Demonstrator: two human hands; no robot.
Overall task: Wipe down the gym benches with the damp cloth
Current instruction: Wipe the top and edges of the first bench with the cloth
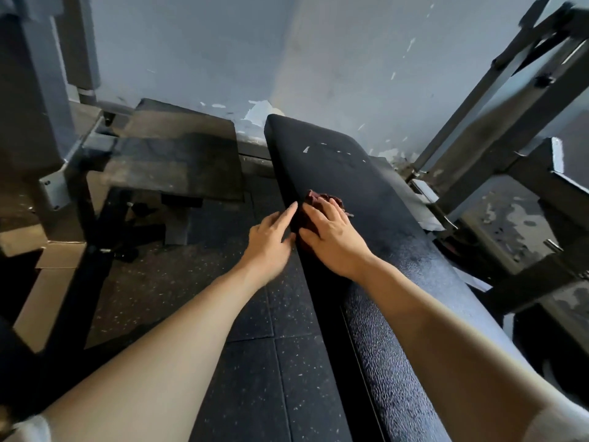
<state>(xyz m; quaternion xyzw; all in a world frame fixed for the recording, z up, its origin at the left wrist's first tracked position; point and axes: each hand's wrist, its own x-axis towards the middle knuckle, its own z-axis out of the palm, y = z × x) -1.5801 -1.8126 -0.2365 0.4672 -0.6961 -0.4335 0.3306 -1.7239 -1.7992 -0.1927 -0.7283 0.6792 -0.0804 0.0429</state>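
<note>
no readable text, labels or numbers

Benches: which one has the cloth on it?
The long black bench on the right, under the right hand pressing the dark red cloth; the brownish bench lies bare.

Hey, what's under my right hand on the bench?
A dark red cloth, bunched on the black bench pad. The right hand presses flat on it, covering most of it; the pad beneath is hidden.

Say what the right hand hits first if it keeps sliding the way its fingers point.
Probably the white flecks on the bench pad ahead. The right hand presses the maroon cloth flat, fingers aimed up the pad; beyond lies its far end, then the wall. Depth unclear.
</note>
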